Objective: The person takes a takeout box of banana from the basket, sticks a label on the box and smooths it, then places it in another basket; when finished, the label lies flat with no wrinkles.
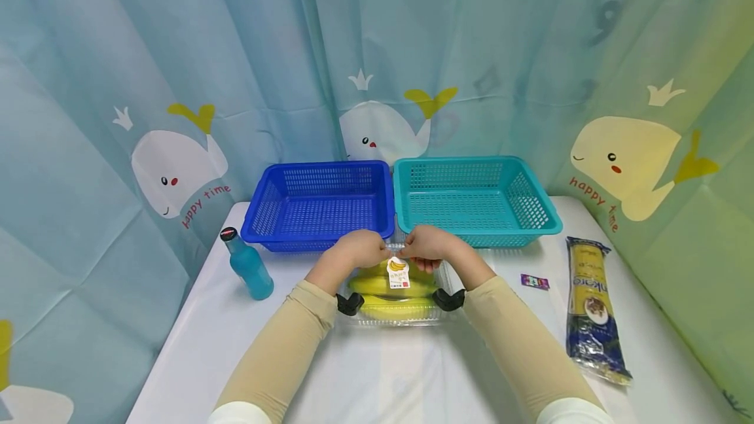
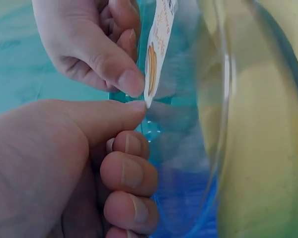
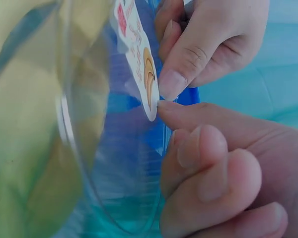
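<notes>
A clear plastic box of bananas lies on the table, with a white banana-print sticker on its lid. At its far edge, my left hand and right hand meet with fingers curled, each pinching the rim between thumb and fingers. In the left wrist view, the left thumb touches the tip of the sticker. From the right wrist, the right thumb appears against the same tip. What the fingers underneath grip is partly hidden. The lid looks closed over the bananas.
Behind the box stand a blue basket and a teal basket, side by side. A blue bottle is on the left. To the right lie a small purple packet and a long yellow and navy packet. Curtains surround the table.
</notes>
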A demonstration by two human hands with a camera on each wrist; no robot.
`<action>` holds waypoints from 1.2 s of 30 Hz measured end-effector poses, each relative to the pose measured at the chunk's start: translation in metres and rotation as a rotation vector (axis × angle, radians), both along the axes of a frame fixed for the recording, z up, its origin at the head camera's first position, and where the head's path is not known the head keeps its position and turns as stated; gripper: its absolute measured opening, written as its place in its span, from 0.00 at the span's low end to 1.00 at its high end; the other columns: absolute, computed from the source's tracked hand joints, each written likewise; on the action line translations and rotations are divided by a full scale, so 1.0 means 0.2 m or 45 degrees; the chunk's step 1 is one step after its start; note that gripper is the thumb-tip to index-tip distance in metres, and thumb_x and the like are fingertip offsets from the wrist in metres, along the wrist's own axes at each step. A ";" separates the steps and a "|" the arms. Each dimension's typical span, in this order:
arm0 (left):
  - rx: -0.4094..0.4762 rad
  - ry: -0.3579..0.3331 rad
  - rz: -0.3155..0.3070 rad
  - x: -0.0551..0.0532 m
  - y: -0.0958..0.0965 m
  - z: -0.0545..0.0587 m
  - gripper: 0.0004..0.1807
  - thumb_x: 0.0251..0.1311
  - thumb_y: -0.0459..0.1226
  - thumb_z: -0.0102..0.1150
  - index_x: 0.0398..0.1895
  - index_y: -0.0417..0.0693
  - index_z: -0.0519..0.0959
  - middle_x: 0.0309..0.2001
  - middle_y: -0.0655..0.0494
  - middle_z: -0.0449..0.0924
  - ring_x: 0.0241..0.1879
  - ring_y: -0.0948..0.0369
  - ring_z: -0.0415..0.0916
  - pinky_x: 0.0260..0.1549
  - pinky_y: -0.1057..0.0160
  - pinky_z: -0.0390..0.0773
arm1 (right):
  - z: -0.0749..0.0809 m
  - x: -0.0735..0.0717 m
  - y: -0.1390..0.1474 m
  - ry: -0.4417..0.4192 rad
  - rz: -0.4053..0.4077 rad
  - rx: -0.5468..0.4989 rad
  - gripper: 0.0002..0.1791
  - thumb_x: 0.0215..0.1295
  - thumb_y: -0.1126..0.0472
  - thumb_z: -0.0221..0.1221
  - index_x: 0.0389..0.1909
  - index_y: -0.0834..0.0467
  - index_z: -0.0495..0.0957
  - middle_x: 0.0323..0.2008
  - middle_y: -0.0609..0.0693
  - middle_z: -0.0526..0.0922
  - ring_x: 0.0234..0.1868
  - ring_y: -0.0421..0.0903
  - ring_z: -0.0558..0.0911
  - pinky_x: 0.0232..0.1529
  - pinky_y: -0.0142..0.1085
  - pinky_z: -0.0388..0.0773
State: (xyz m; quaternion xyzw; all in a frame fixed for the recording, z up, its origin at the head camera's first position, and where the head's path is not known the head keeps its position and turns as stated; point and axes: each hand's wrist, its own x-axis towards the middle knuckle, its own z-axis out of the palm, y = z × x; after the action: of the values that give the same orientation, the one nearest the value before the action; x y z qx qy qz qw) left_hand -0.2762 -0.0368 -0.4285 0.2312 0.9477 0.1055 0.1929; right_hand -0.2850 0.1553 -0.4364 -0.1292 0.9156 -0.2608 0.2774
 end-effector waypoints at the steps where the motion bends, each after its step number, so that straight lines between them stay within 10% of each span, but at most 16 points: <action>1: 0.004 -0.004 0.009 0.00 0.00 0.00 0.26 0.73 0.52 0.49 0.14 0.55 0.70 0.13 0.62 0.61 0.16 0.64 0.62 0.21 0.64 0.68 | 0.00 0.00 0.00 -0.001 -0.002 -0.004 0.24 0.68 0.47 0.59 0.15 0.55 0.76 0.10 0.47 0.75 0.10 0.43 0.75 0.13 0.34 0.73; 13: 0.383 -0.022 0.072 -0.02 -0.11 -0.03 0.26 0.74 0.51 0.45 0.14 0.54 0.69 0.12 0.60 0.67 0.15 0.62 0.63 0.21 0.62 0.69 | 0.04 0.04 0.08 -0.106 0.027 -0.289 0.23 0.74 0.48 0.53 0.26 0.63 0.78 0.16 0.50 0.77 0.14 0.44 0.75 0.17 0.35 0.75; 23: 0.795 0.101 0.346 0.07 -0.25 -0.11 0.21 0.73 0.55 0.45 0.24 0.55 0.73 0.23 0.55 0.75 0.20 0.58 0.64 0.22 0.61 0.68 | 0.03 0.13 0.20 0.032 0.109 -0.548 0.19 0.76 0.50 0.51 0.37 0.63 0.78 0.28 0.55 0.79 0.29 0.50 0.80 0.37 0.52 0.83; 36: 1.160 0.340 0.680 0.23 -0.35 -0.29 0.12 0.73 0.43 0.50 0.42 0.49 0.82 0.44 0.58 0.80 0.43 0.59 0.76 0.45 0.58 0.78 | -0.10 0.31 0.35 0.478 -0.352 -0.587 0.19 0.76 0.47 0.50 0.45 0.58 0.80 0.47 0.54 0.83 0.49 0.54 0.80 0.48 0.48 0.78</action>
State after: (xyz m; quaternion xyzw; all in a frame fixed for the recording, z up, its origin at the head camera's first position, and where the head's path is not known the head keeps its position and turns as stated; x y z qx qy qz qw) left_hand -0.2298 -0.1074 -0.4855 0.0538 0.8482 0.5205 -0.0823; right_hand -0.2222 0.2245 -0.4563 -0.1088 0.8765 -0.4680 0.0292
